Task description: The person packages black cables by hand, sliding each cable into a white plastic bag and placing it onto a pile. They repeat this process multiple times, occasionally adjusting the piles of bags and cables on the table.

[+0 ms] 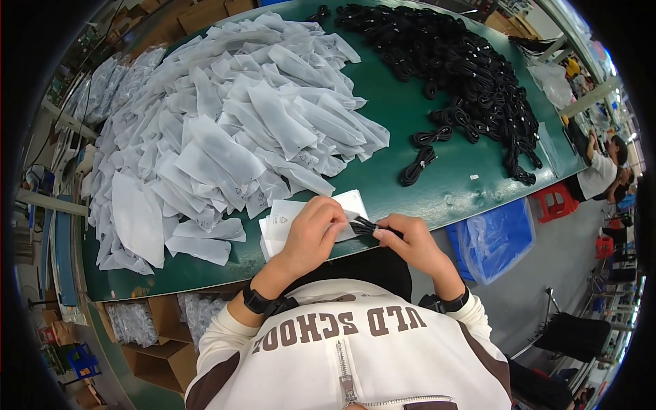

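Note:
My right hand (pixel 412 247) is closed around a coiled black cable (pixel 363 225), its end pointing left into the mouth of a flat white bag (pixel 279 220). My left hand (pixel 311 231) pinches the edge of that bag, thumb and forefinger together. The bag lies on a small stack of flat white bags (pixel 352 201) at the table's near edge. How far the cable reaches inside the bag is hidden behind my fingers.
A large heap of white bags (pixel 212 150) covers the left of the green table (pixel 372 181). Coiled black cables (pixel 471 82) are piled at the far right, a few lying nearer. A plastic-lined blue bin (pixel 495 239) and a red stool (pixel 555 202) stand right, near another person (pixel 601 174).

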The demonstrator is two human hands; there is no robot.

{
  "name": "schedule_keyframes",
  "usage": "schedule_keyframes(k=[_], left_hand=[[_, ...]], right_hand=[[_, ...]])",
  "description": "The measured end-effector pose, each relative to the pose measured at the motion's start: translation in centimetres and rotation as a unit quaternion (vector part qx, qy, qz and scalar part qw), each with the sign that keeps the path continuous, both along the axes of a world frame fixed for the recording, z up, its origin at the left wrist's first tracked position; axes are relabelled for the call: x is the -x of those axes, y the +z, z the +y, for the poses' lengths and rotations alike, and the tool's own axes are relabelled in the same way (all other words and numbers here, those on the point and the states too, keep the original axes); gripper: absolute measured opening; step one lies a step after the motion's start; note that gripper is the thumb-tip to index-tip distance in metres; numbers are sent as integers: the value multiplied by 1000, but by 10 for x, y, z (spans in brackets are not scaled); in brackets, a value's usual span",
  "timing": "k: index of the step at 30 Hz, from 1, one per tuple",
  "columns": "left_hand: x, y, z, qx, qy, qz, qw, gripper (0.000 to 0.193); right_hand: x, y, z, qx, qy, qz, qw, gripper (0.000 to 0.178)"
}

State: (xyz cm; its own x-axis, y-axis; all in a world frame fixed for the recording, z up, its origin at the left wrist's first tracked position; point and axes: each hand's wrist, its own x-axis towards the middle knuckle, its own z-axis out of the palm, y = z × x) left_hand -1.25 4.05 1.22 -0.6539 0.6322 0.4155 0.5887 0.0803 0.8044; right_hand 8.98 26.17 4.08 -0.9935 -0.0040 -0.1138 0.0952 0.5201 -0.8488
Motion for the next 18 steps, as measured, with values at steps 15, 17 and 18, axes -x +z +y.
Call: schedule_keyframes(k=[15, 17, 18], left_hand=[[18, 33, -9, -6, 35, 39, 999, 12], [24, 39, -15, -37, 25, -109, 993, 8], [34, 41, -22, -94, 24, -161, 982, 6]], right_hand=[[20, 0, -35, -44, -2, 280, 959, 41], [26, 9, -43, 21, -26, 321, 946, 39], [31, 10, -45, 56, -34, 342, 937, 39]])
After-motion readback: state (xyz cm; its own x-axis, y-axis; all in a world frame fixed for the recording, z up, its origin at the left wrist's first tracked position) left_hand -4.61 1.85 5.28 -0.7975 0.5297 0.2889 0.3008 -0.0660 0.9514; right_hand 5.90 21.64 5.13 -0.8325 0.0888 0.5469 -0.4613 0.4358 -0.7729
